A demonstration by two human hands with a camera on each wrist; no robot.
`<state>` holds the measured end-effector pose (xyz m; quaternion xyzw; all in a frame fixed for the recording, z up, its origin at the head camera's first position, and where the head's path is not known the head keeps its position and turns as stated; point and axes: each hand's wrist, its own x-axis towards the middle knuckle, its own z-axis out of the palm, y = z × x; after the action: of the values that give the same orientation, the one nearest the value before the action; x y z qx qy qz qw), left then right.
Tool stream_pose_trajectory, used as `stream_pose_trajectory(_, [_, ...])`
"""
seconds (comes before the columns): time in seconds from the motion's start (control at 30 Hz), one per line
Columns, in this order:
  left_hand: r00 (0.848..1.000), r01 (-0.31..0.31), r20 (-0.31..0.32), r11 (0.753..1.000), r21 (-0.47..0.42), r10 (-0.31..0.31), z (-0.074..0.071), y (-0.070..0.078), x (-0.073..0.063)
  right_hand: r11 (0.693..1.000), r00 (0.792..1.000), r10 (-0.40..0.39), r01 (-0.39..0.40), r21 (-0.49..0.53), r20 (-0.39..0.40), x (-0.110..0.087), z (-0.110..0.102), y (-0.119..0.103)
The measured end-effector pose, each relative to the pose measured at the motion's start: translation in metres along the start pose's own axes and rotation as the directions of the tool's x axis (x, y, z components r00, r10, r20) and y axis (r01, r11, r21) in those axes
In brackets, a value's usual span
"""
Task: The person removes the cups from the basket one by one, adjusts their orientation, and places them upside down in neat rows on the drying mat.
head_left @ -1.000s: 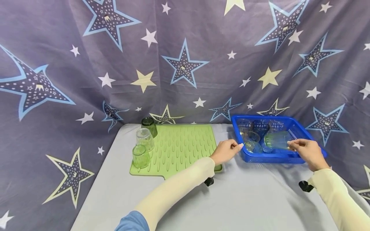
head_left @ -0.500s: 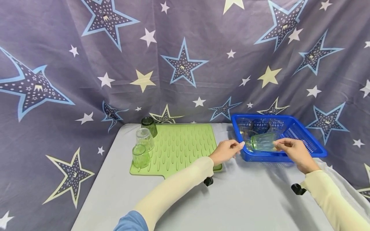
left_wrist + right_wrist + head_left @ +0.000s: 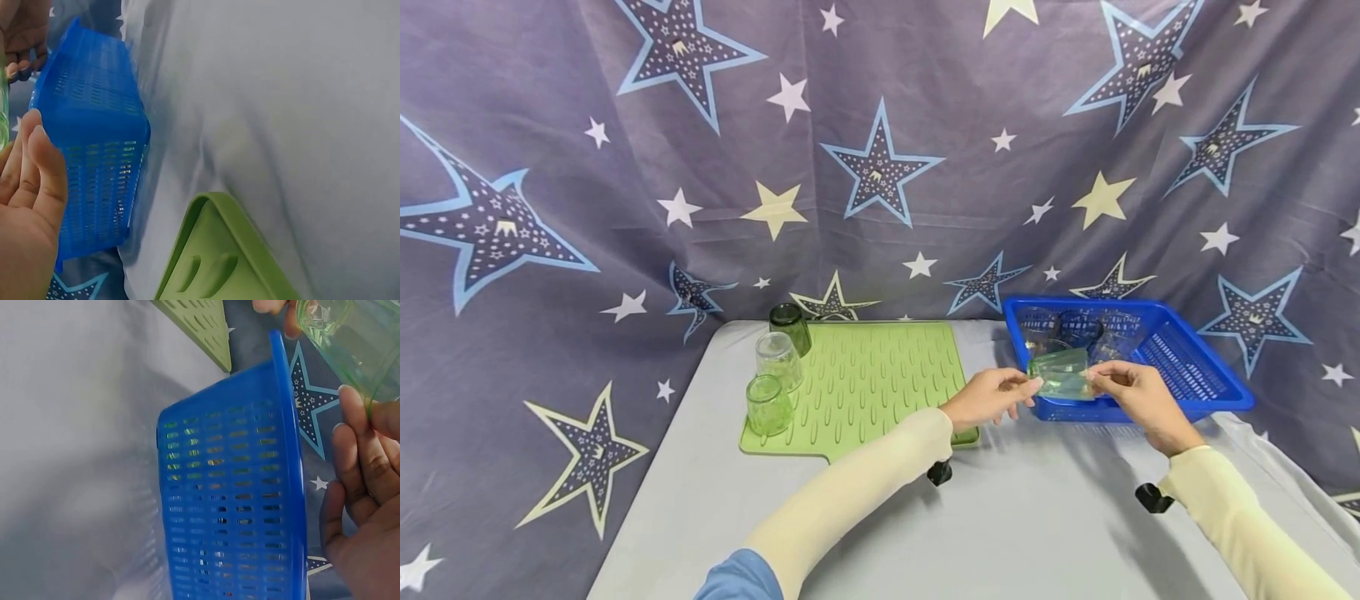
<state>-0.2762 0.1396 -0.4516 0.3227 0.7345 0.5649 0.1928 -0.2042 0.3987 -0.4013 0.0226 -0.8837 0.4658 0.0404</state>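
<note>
My right hand (image 3: 1138,400) pinches a pale green drinking glass (image 3: 1062,374) by its rim, fingers and thumb at the edge. The glass lies sideways in the air above the front rim of a blue plastic basket (image 3: 1150,410). At the glass's base end is my left hand (image 3: 992,395); its extended fingertips reach the base, and a firm grip cannot be made out. In the right wrist view the tilted glass (image 3: 356,344) spans both hands. More glasses (image 3: 1078,327), clear and dark, sit in the basket, partly hidden.
A ridged green drying mat (image 3: 880,375) lies left of the basket. Along its left edge stand a dark green glass (image 3: 790,327), a clear glass (image 3: 778,360) and a light green glass (image 3: 768,406). A star-patterned curtain (image 3: 925,208) hangs behind the pale-covered table (image 3: 1000,517).
My right hand has carried the green glass leftward from over the basket to my left hand. The left hand has stayed nearly in place, with its fingertips now at the base.
</note>
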Motion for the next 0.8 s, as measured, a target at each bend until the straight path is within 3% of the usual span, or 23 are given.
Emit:
stream_pose_trajectory(0.17, [1.000, 0.026, 0.007, 0.990, -0.141, -0.025, 0.001, 0.000, -0.001, 0.999, 1.000, -0.016, 0.016, 0.041, 0.011, 0.001, 0.005, 0.000])
stream_pose_trajectory(0.33, [0.999, 0.037, -0.003, 0.950, -0.311, -0.040, 0.000, 0.001, -0.002, 0.997, 0.999, -0.004, 0.001, 0.076, 0.038, 0.002, 0.009, -0.002])
stream_pose_trajectory(0.43, [1.000, 0.020, -0.011, 0.941, -0.338, -0.025, -0.002, 0.002, -0.003, 0.997, 0.998, 0.007, -0.012, 0.076, 0.057, 0.002, 0.011, -0.002])
stream_pose_trajectory(0.53, [1.000, 0.002, -0.020, 0.949, -0.315, -0.009, -0.006, 0.004, -0.006, 0.998, 0.998, 0.012, -0.016, 0.056, 0.067, 0.003, 0.012, -0.002])
stream_pose_trajectory(0.6, [1.000, -0.012, -0.031, 0.950, -0.311, 0.002, -0.010, 0.005, -0.008, 1.000, 0.998, 0.001, -0.002, 0.009, 0.070, 0.003, 0.014, -0.001])
stream_pose_trajectory(0.7, [0.998, -0.025, -0.059, 0.953, -0.301, 0.007, -0.018, 0.006, -0.012, 0.982, 0.997, -0.062, 0.070, -0.173, 0.054, 0.002, 0.017, 0.000])
stream_pose_trajectory(0.8, [0.996, -0.026, -0.090, 0.965, -0.261, 0.003, -0.030, 0.005, -0.016, 0.902, 0.982, -0.184, 0.188, -0.388, 0.046, 0.001, 0.021, 0.000])
